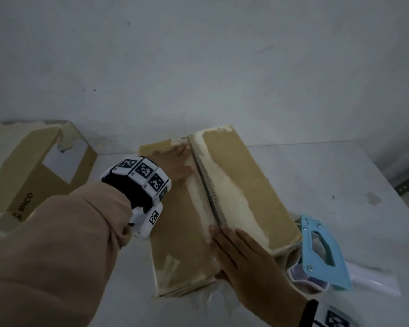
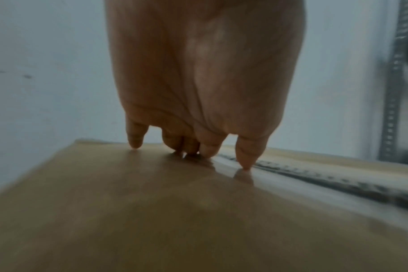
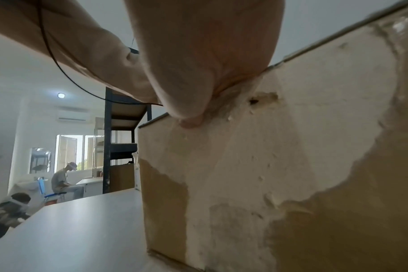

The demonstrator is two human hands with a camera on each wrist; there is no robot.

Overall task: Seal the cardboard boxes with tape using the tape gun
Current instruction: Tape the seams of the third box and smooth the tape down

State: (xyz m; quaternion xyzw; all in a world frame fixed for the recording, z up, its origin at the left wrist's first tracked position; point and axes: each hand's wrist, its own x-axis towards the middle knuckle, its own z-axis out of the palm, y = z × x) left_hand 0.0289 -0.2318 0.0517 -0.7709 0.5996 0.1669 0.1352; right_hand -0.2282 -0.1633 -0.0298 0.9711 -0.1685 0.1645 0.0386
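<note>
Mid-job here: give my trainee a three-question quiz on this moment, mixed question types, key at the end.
1. True or false: the right hand holds the tape gun.
2. Multiple choice: where does the left hand press on the box? A) far end of the left flap B) near end of the right flap C) the side wall
3. Fill in: the tape gun lies on the table to the ____ of the box.

Key: 1 false, it lies untouched while the right hand presses the near end by the seam; 2 A; 3 right.
</note>
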